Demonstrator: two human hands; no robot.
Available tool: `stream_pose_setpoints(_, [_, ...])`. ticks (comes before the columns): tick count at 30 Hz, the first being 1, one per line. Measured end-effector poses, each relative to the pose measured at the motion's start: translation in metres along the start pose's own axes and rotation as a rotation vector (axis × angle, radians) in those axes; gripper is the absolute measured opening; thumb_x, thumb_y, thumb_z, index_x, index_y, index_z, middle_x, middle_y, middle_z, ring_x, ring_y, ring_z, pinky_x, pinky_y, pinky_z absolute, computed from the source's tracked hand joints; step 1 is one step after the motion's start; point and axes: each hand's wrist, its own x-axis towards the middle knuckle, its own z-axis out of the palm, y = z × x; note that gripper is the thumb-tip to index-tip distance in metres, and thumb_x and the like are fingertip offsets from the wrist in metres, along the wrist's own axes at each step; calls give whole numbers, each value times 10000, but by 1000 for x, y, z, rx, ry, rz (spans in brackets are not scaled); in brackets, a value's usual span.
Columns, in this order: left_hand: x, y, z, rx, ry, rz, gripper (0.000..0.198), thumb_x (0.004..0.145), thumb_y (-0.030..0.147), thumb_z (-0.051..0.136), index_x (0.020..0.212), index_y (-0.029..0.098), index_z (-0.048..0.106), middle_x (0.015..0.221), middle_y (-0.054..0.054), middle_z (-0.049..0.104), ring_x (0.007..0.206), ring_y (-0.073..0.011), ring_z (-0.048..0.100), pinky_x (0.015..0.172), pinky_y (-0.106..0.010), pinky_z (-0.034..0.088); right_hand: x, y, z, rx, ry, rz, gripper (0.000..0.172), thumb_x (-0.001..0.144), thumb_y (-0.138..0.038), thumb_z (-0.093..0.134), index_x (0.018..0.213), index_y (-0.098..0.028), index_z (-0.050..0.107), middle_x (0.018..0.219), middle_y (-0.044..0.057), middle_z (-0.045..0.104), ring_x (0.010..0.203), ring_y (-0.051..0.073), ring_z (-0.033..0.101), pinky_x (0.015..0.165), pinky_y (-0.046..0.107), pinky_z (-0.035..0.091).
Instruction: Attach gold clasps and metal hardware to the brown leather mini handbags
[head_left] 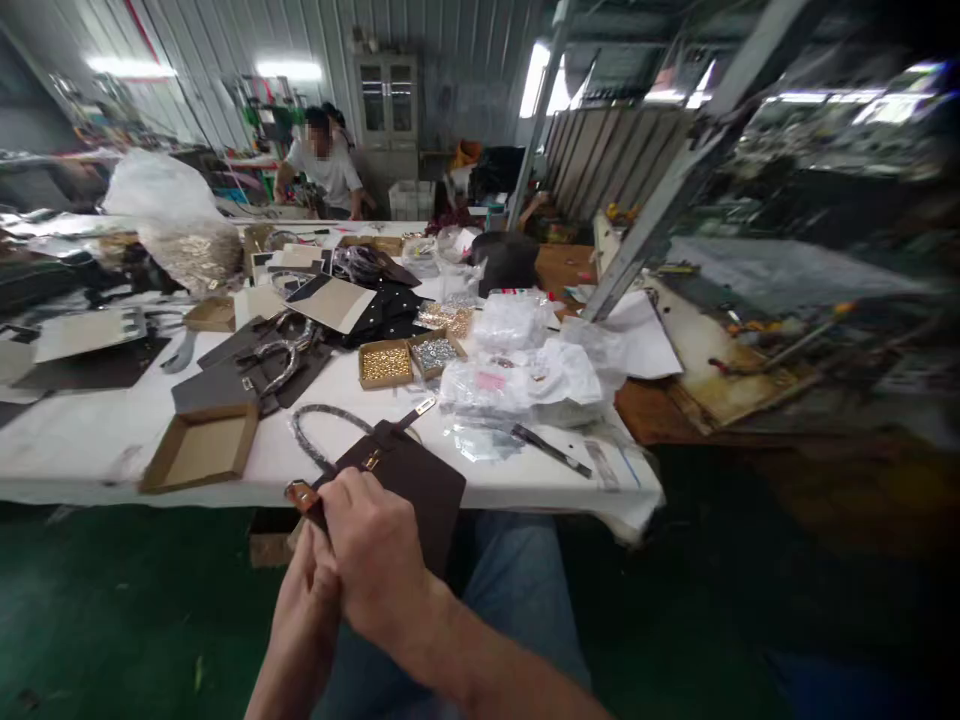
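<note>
On table [82,445], box [386,382] of gold pieces [386,364], left hand [309,595] and right hand [379,550] gripping dark panel [424,480]

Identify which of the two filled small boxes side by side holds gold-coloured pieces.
The left box in the picture: its pieces look gold, whereas the right box holds silver-looking ones.

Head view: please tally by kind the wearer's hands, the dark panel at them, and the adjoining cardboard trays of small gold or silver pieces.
Left hand and right hand: 2
Dark panel: 1
Gold-piece tray: 1
Silver-piece tray: 1
Total: 5
</note>
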Motion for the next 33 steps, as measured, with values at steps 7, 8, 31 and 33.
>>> stream_pose_setpoints(7, [11,-5,-18,141,130,-52,738,705,598,1063,1231,175,765,1263,-135,819,1284,-421,766,1066,-479,664,-17,31,26,410,-206,-145,483,906,-138,728,1384,-205,736,1383,99,790,1266,273,732,1144,390,575])
stream_pose_setpoints(8, [13,-7,-16,170,135,-22,733,713,592,1058,1240,180,758,1295,-136,812,1307,-415,755,1078,-472,653,-18,37,22,467,-229,-160,528,907,-119,707,1429,-192,734,1439,108,783,1313,275,732,1188,389,561])
stream_pose_setpoints(31, [77,-26,-15,579,356,260,350,909,571,704,991,238,774,1271,-130,813,1443,-446,614,1323,-549,400,70,394,-197,-485,-122,457,180,867,-115,725,854,-196,886,978,168,872,959,296,814,817,310,522])
stream_pose_setpoints(33, [80,-27,-14,432,354,166,297,857,493,728,994,238,795,1296,-107,822,1472,-431,612,1362,-542,372,64,401,-192,-473,-108,440,171,875,-137,724,869,-213,877,1049,152,875,1014,287,802,826,300,504])
